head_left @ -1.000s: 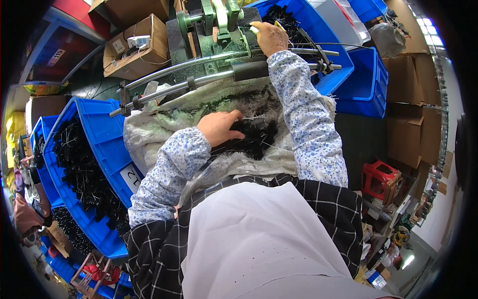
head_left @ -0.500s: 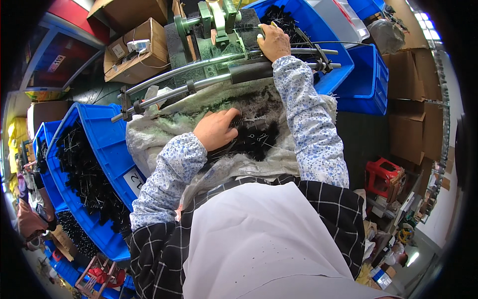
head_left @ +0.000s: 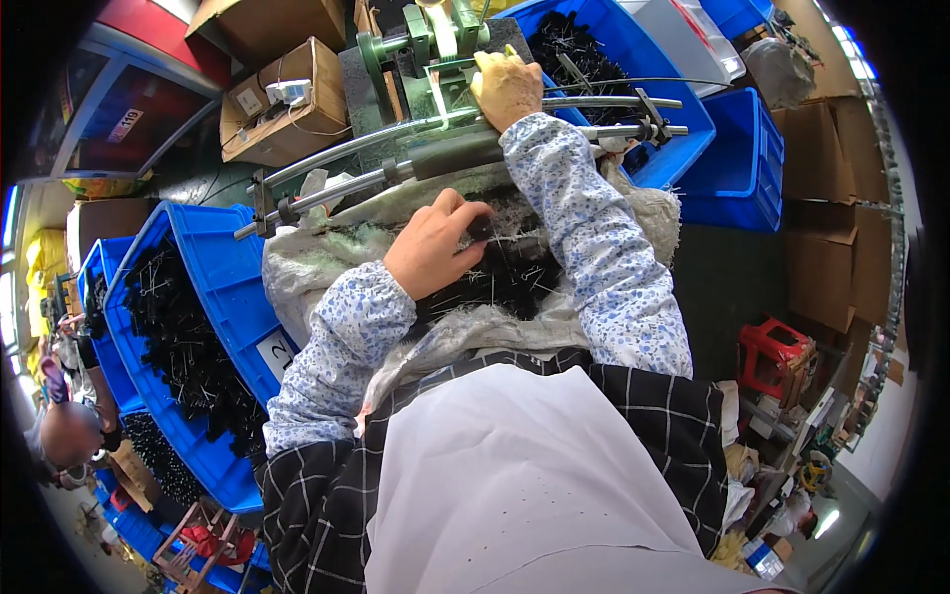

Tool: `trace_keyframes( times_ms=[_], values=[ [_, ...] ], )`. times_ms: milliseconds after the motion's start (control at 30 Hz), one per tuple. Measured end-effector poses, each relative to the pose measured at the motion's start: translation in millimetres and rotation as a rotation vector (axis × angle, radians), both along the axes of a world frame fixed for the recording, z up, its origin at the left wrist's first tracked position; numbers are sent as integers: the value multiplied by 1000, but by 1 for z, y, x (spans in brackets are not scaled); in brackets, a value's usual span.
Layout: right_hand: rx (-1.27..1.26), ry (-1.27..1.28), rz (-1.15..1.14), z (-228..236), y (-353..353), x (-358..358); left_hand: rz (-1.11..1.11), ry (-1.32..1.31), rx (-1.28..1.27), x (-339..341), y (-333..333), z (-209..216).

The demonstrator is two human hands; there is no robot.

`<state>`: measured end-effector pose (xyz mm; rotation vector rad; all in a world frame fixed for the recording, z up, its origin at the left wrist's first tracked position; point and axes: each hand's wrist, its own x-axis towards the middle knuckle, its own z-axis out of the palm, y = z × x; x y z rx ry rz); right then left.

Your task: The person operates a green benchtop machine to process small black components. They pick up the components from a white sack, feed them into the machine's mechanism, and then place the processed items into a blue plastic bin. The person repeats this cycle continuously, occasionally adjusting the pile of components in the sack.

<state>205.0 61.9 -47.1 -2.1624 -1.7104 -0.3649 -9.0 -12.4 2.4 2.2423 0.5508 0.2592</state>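
Hands work apart as we feed from a lap pile: our left hand (head_left: pixel 432 247) curls closed in the loose black pins (head_left: pixel 510 277) heaped on the sack (head_left: pixel 307 267), while our right hand (head_left: pixel 507 84) clasps the green machine (head_left: pixel 416 59) ahead.

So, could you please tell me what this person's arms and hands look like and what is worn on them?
Both arms are covered to the wrist by loose white sleeve covers printed with small blue flowers, gathered at the cuffs. The left hand and the right hand are bare: no gloves, rings or watch show. Higher up, a black shirt with thin white checks shows, under a plain white apron.
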Motion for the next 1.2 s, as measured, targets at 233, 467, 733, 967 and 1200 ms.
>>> trace_keyframes(
  times_ms=[233,467,733,967,1200],
  values=[
    [-68,30,-21,-3,-4,20,18,-158,-27,-3,7,18],
    [0,35,-12,-8,9,-14,-4,-79,-32,6,0,28],
    [-41,-101,-7,0,-16,53,281,44,-246,-28,-3,33],
    [-215,-154,-132,4,-2,81,287,-139,-114,-28,-15,6],
    [-239,-46,10,23,-1,132,149,-101,-211,-8,-13,9]
  ],
)
